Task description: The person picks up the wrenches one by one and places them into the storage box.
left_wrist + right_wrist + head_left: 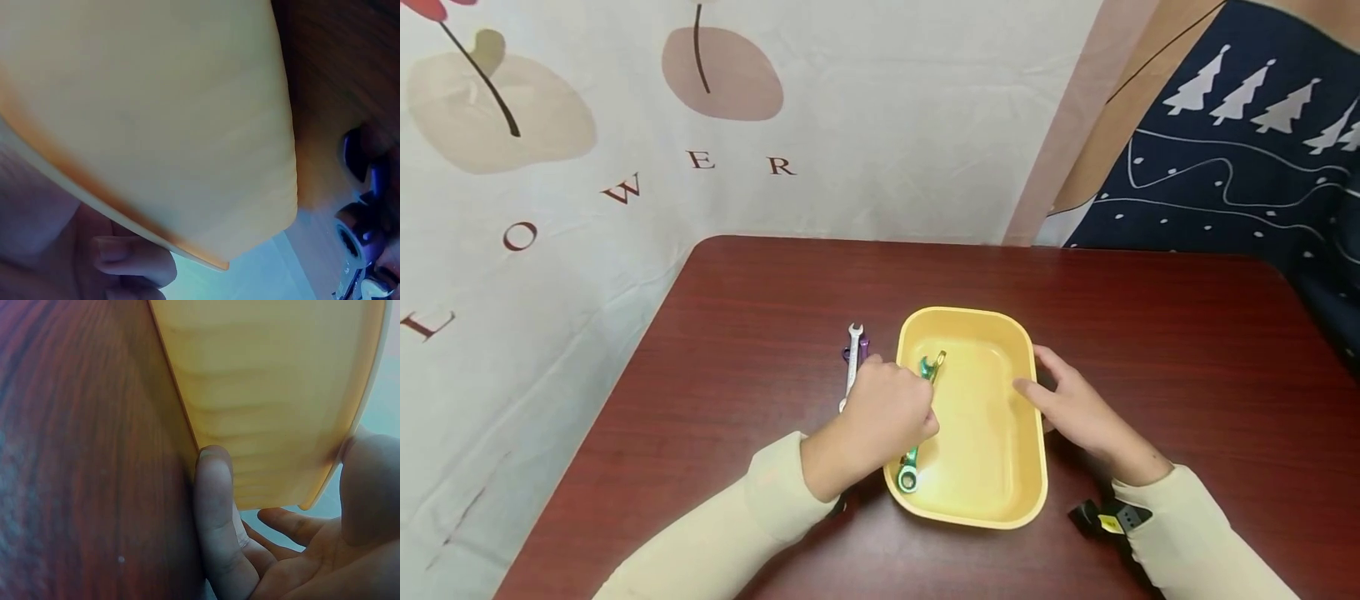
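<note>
Left hand point(887, 405) is gripping green wrench point(910, 460) inside yellow tray point(988, 433), nine o'clock; right hand point(1078, 408) is clasping yellow tray, three o'clock.

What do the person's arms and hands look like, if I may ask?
The left sleeve and right sleeve are long, plain and pale cream; the left hand and right hand wear no gloves. A black device with a yellow label shows at the right sleeve's end.
</note>
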Available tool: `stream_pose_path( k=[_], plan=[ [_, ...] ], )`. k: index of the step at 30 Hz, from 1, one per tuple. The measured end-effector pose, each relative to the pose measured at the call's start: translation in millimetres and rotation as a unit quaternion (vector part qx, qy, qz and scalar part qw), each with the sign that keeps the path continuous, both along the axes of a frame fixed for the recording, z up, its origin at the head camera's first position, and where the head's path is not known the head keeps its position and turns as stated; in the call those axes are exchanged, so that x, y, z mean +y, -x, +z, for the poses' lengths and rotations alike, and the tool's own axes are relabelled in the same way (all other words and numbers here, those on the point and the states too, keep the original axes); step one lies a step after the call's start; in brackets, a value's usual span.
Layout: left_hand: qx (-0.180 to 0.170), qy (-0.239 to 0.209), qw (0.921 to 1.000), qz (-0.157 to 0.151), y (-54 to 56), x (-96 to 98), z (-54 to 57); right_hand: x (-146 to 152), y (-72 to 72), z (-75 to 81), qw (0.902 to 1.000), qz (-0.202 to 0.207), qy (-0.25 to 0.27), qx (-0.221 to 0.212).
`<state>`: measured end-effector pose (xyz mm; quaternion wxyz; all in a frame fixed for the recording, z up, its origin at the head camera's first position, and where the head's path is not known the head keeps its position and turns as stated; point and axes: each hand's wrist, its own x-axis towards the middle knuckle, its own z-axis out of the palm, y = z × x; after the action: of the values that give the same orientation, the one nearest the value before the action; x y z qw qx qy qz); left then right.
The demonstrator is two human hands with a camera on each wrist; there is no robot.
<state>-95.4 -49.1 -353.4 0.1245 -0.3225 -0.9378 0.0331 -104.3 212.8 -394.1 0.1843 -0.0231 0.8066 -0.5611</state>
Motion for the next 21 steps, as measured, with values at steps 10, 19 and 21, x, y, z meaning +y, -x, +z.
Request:
stream_pose_path(
  k=[10,19,21],
  plan=[
    [0.022,-0.003,0.9997,-0.008,1.5,0.7,-1.3,-1.1,0.8,0.0,1.0000,-0.001,-0.002,0.001],
    [0.014,-0.036,0.9988,-0.030,-0.1,3.4,-0.7,-1.1,-0.3,1.8,1.0000,-0.002,-0.005,-0.001],
    [0.011,-0.045,0.9983,-0.035,-0.5,3.7,-1.1,-1.6,-0.3,1.9,1.0000,-0.001,-0.002,-0.001]
  ],
)
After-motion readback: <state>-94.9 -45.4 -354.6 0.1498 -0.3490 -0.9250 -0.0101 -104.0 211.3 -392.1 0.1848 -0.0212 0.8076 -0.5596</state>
